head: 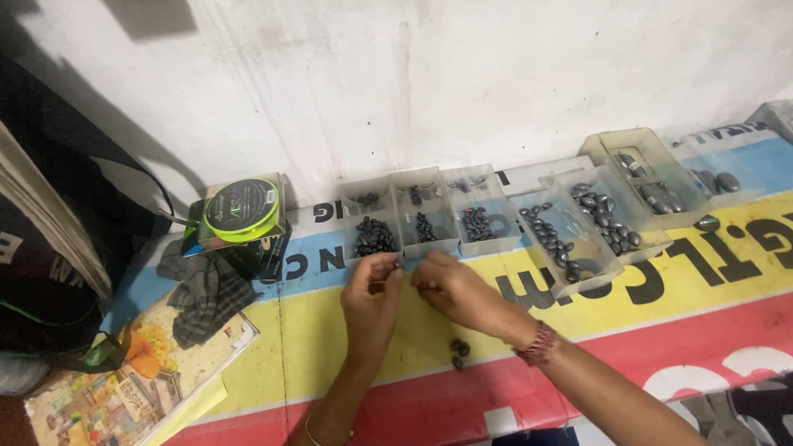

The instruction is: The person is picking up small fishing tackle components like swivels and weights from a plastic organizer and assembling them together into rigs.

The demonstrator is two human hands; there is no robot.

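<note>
My left hand (371,299) and my right hand (453,291) meet fingertip to fingertip over a coloured banner mat (330,347), just in front of a row of small clear boxes. Each hand pinches something tiny between thumb and fingers; it is too small to identify. Straight ahead of the fingers stands a clear box of small dark oval sinkers (374,235), with a second one (424,225) and a third (477,221) to its right. Two loose dark sinkers (458,352) lie on the mat under my right wrist, which wears a beaded bracelet (538,343).
Larger clear boxes of bigger sinkers (562,238) (607,216) (652,177) run to the right along the white wall. A spool of bright green line in a clear case (241,211) sits at the left, beside a checked cloth (206,293), an illustrated book (136,380) and a dark bag (49,248).
</note>
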